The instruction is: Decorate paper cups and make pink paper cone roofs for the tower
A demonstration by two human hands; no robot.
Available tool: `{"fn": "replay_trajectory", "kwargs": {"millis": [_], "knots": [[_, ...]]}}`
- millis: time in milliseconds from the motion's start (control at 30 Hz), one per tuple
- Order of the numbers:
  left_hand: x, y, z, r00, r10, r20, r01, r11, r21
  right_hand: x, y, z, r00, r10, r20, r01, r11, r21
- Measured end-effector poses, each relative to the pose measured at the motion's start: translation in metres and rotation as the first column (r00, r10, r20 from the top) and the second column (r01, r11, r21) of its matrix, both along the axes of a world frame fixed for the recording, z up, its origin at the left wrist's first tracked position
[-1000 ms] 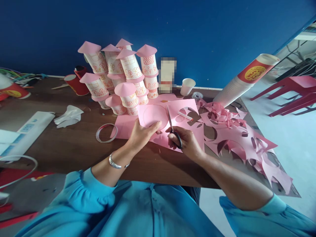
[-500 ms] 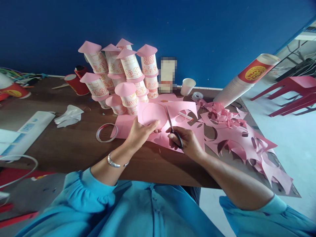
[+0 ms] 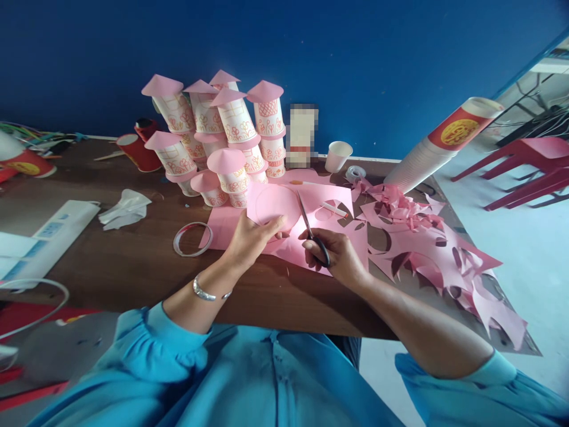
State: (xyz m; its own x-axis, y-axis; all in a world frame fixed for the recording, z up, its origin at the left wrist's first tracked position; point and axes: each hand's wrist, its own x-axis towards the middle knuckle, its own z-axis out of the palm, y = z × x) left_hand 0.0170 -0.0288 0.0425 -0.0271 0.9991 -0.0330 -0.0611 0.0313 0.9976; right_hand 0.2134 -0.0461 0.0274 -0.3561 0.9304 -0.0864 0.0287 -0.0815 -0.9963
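Note:
My left hand (image 3: 254, 237) grips the lower left edge of a sheet of pink paper (image 3: 278, 204), thumb on top. A circle is drawn on that sheet. In my right hand (image 3: 331, 252) is a pair of black-handled scissors (image 3: 305, 213), its blades pointing up and away at the right side of the circle. Under both hands lies a larger pink sheet (image 3: 351, 249) on the brown table (image 3: 178, 296). Beyond my left hand stand several stacked paper cups (image 3: 235, 121) with drawn flowers and pink cone tops.
A roll of tape (image 3: 192, 239) lies left of my left hand, near a crumpled clear plastic piece (image 3: 124, 209). Cut pink scraps (image 3: 435, 249) cover the right side. Behind them leans a tall stack of cups (image 3: 444, 142). A single white cup (image 3: 338, 156) stands by the blue wall (image 3: 377, 71).
The pink sheet has shifted very slightly left and down with my left hand. The scissors and my right hand stay almost in the same place.

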Motion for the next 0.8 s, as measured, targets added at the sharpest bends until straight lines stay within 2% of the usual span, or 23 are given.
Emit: {"fn": "replay_trajectory", "kwargs": {"millis": [167, 633, 800], "knots": [[0.0015, 0.0016, 0.0015, 0.999, 0.007, 0.033, -0.007, 1.0, -0.004, 0.0007, 0.0011, 0.0009, 1.0, 0.002, 0.02, -0.002, 1.0, 0.002], [-0.0064, 0.008, -0.0077, 0.998, -0.016, 0.063, 0.015, 1.0, 0.021, 0.0023, 0.0007, 0.001, 0.998, 0.019, 0.053, -0.019, 1.0, 0.0], [-0.0062, 0.0077, -0.0059, 0.997, 0.003, 0.082, -0.004, 1.0, 0.012, 0.0034, 0.001, 0.0009, 0.998, 0.032, 0.054, -0.031, 0.999, -0.014]]}}
